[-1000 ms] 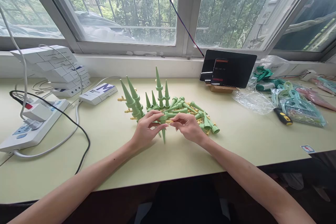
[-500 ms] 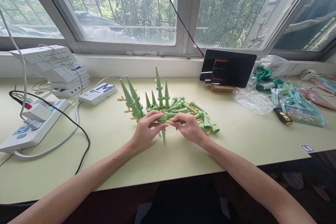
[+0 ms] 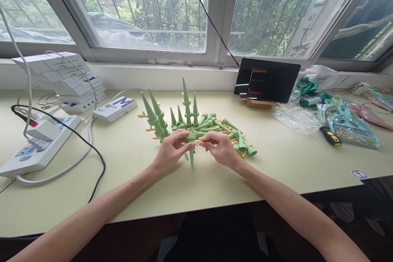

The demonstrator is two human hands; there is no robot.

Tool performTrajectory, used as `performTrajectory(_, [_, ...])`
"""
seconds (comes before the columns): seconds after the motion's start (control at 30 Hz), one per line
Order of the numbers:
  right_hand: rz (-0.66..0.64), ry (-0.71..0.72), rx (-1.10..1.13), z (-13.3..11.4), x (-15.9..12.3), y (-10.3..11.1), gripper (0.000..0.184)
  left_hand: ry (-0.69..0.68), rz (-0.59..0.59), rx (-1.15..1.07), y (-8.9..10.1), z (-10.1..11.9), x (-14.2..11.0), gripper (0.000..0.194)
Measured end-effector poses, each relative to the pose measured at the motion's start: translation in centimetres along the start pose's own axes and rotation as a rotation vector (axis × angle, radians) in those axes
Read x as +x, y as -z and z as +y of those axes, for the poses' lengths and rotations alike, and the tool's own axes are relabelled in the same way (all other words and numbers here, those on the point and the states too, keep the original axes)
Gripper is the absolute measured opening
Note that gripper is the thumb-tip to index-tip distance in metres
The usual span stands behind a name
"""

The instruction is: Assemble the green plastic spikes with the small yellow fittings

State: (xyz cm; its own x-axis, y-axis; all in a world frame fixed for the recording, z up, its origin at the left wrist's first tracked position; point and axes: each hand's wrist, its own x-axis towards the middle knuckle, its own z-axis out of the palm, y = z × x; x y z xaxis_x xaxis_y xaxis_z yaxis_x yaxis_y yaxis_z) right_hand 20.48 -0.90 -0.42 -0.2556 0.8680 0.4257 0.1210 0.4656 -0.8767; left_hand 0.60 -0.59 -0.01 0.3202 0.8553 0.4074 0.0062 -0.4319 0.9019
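Observation:
My left hand (image 3: 172,150) is closed on a green plant watering spike (image 3: 191,156), its point turned down above the table. A small yellow valve (image 3: 198,143) sticks out from the spike's side, and my right hand (image 3: 221,148) pinches its outer end between thumb and fingers. Just behind my hands lies a heap of green spikes (image 3: 242,142) with yellow valves among them. Stacked spikes (image 3: 152,118) with yellow valves lean up on the left, and taller stacked ones (image 3: 186,102) stand at the back, points up.
White boxes (image 3: 73,86) are piled at the back left, near another white box (image 3: 115,109), a power strip (image 3: 39,147) and cables. At the back right, a tablet (image 3: 276,80) and a phone (image 3: 257,84) lean on a cardboard stand. Plastic bags (image 3: 353,127) and a screwdriver (image 3: 330,136) lie farther right.
My hands stay at nearly the same spot, with the valve turned slightly between my right fingers. The piles on the table have not moved.

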Motion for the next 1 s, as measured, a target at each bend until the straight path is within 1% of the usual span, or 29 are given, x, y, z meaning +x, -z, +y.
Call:
performTrajectory(0.13, [-0.008,0.035,-0.030,-0.06,0.03,0.03,0.025,0.021,-0.006,0.000,0.07,0.10,0.02,0.027])
performTrajectory(0.3, [-0.010,0.062,-0.095,-0.27,0.03,0.06,0.023,0.000,0.006,0.018,0.07,-0.08,-0.05,0.027])
performTrajectory(0.53, [-0.019,0.024,-0.069,-0.30,0.04,0.05,0.021,-0.044,0.012,0.074,0.27,-0.68,-0.23,0.030])
performTrajectory(0.7, [-0.033,0.020,-0.071,-0.22,0.04,0.10,0.018,-0.057,0.017,0.132,0.30,-0.58,-0.28,0.029])
performTrajectory(0.83, [-0.048,0.054,-0.099,-0.29,0.06,0.19,0.015,-0.048,0.019,0.150,0.22,-0.34,-0.28,0.029])
performTrajectory(1.0, [-0.062,0.105,-0.162,-0.37,0.09,0.30,0.018,-0.035,0.021,0.158,0.26,-0.44,-0.28,0.029])
